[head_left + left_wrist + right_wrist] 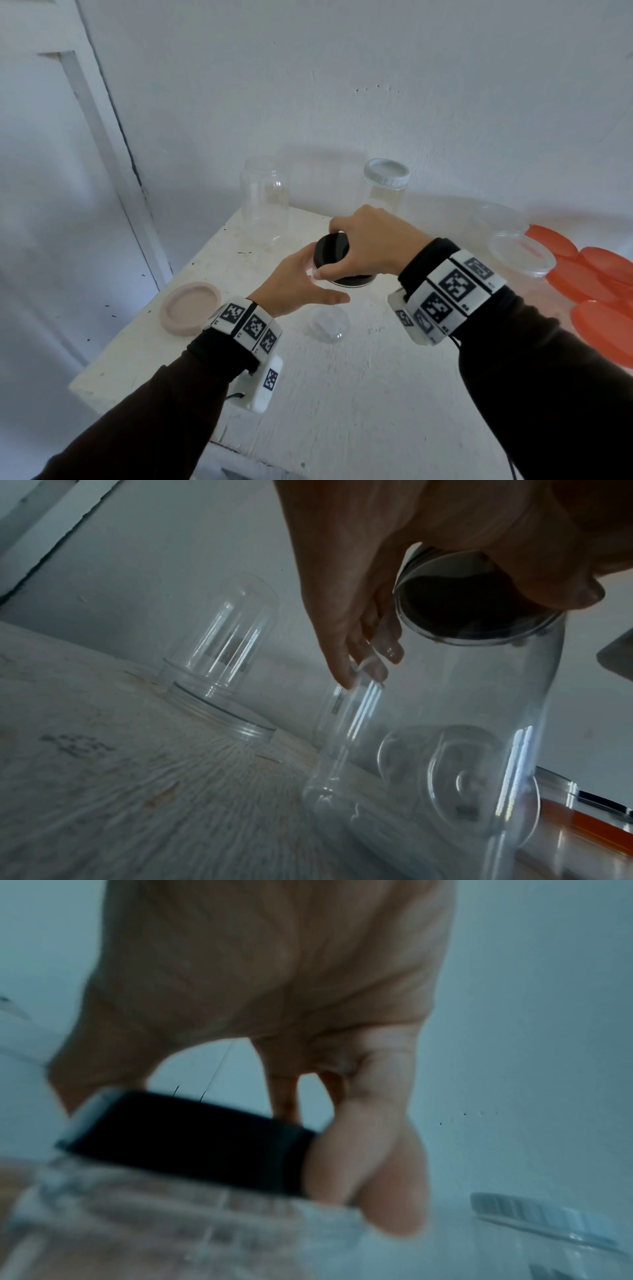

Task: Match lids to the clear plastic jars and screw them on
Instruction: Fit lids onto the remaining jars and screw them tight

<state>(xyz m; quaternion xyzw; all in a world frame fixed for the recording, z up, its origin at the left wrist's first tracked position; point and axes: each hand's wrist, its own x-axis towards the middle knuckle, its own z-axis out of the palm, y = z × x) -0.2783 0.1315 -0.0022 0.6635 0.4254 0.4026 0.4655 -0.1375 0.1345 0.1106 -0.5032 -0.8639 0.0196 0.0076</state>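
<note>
Your right hand (370,240) gripped the black lid (330,251) on the clear jar (445,750); your left hand (301,284) held its side. It stood on a white table (342,394), white wall (342,85) at twelve o'clock.

Clear jar (329,322) upright mid-table w/ black lid (334,255) on its mouth, tilted.

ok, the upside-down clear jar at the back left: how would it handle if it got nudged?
The upside-down jar looks empty and thin-walled, so probably light and easily shoved. It stands tall on its narrower mouth, so a high push could tip it. Once down, its round body would likely roll across the table.
</note>
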